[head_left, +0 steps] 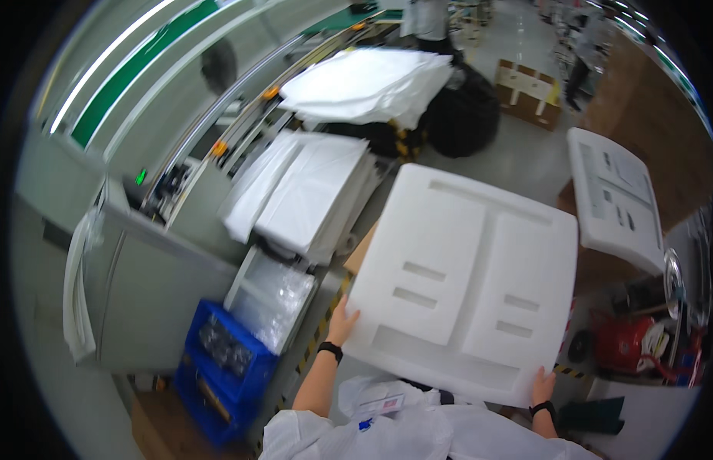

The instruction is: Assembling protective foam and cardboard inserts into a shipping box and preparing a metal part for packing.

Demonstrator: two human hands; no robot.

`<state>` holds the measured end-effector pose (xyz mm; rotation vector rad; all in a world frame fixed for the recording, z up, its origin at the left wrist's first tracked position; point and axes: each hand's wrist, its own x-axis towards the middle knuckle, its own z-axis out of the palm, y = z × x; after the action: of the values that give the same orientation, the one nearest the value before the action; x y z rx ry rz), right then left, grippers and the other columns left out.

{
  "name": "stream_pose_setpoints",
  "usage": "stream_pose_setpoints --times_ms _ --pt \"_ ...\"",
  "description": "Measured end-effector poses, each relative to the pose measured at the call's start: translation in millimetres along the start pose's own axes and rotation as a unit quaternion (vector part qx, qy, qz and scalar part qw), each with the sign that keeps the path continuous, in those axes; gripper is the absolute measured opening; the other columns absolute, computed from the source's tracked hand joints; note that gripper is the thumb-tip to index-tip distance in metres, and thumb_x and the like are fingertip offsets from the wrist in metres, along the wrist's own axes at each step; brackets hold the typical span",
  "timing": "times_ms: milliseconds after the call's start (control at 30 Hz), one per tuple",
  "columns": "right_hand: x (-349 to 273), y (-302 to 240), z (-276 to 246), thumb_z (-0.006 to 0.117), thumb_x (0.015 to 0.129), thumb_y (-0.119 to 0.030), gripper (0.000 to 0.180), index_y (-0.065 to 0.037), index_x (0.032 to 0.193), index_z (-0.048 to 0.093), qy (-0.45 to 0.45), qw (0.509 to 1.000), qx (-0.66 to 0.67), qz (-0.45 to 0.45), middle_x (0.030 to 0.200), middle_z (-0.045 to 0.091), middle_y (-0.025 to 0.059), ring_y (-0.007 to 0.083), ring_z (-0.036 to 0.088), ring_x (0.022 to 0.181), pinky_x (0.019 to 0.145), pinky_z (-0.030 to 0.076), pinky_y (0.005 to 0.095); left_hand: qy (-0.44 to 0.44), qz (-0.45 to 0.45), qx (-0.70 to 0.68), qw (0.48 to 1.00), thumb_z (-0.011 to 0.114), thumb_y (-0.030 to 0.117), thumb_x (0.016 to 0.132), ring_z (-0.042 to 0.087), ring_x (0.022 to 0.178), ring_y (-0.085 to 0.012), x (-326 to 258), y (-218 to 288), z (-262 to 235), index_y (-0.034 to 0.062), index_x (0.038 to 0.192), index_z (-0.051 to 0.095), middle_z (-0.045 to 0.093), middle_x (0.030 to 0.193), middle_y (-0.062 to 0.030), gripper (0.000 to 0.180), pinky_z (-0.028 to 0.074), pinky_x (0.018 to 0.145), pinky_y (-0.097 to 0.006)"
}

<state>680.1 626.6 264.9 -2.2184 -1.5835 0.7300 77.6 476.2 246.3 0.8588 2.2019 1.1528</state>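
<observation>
Left hand (342, 320) and right hand (542, 386) grip foam panel (464, 276); blue crate (222, 360) nearby.

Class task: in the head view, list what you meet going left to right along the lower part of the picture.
Blue crate → left hand → white foam panel → right hand → red machine.

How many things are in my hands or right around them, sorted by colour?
White: 3, the foam tray held by left hand and right hand, the foam stack, the far foam panel
Blue: 1, the crate
Red: 1, the machine
Total: 5
</observation>
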Motion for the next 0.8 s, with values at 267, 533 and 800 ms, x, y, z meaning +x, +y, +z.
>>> stream_pose_setpoints --times_ms 267,533,800 --pt "-38.4 110.3 -23.6 0.048 0.085 -0.061 0.082 0.007 0.128 0.038 0.161 0.944 0.019 0.287 0.126 0.049 0.0264 0.0372 0.057 0.104 0.089 0.047 0.0432 0.187 -0.220 -0.112 0.951 0.065 0.019 0.083 0.051 0.117 -0.0292 -155.0 -142.4 -114.4 0.0013 0.132 0.042 0.051 0.128 -0.0215 0.057 0.040 0.097 -0.037" --pt "-231.6 -52.2 83.4 0.054 0.083 -0.040 0.050 0.005 0.104 0.056 -0.405 0.852 -0.300 -0.143 0.106 0.058 0.0271 0.0371 0.059 0.094 0.080 0.048 0.0432 0.321 -0.501 -0.079 0.800 0.064 0.023 0.081 0.055 0.110 -0.0321 -393.5 -316.8 -244.5 -0.0043 0.124 0.048 0.057 0.117 -0.0237 0.053 0.043 0.092 -0.037" --pt "-442.8 -431.8 235.4 0.050 0.095 -0.020 0.055 0.001 0.140 0.027 -0.668 0.718 0.109 -0.165 0.144 0.032 0.0141 0.0218 0.030 0.134 0.111 0.023 0.0340 0.295 -0.484 -0.061 0.822 0.067 0.030 0.078 0.053 0.111 -0.0376 -409.2 -362.0 -277.0 -0.0048 0.119 0.052 0.057 0.115 -0.0271 0.056 0.040 0.095 -0.039"
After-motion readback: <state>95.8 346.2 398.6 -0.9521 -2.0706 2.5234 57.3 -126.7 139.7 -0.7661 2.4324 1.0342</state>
